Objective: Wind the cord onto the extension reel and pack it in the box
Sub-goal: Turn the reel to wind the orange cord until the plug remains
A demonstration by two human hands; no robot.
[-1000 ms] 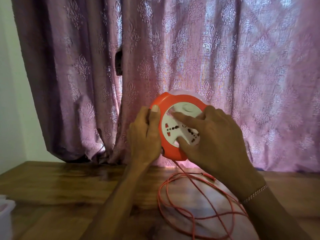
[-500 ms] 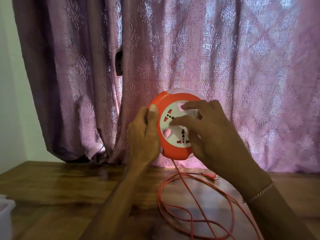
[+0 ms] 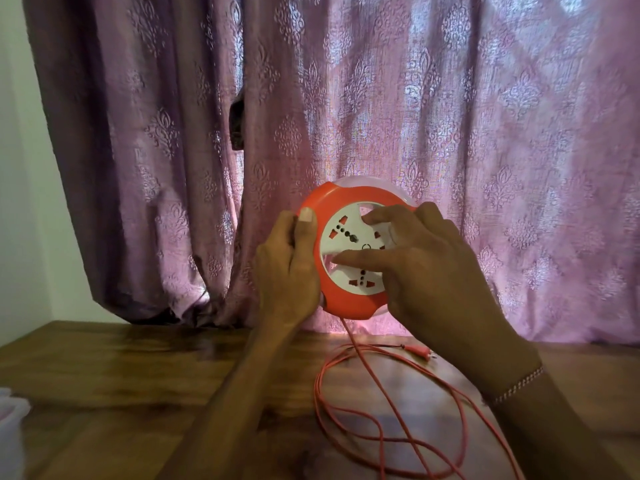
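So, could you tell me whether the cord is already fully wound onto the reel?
No, much of the cord lies in loose loops on the table below the reel.

No lettering, brand name or number can be read anywhere; the extension reel's (image 3: 349,258) white socket face shows only slots and a small mark too blurred to decipher.

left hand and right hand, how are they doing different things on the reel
The left hand grips the orange rim of the reel from the side, thumb up along its edge; the right hand lies across the white socket face, fingers spread.
The left hand steadies the housing; the right hand's fingertips sit in the face's cutouts, seemingly to turn it.
The right wrist wears a bracelet; the left is bare.
Both touch the reel, held upright above the table.
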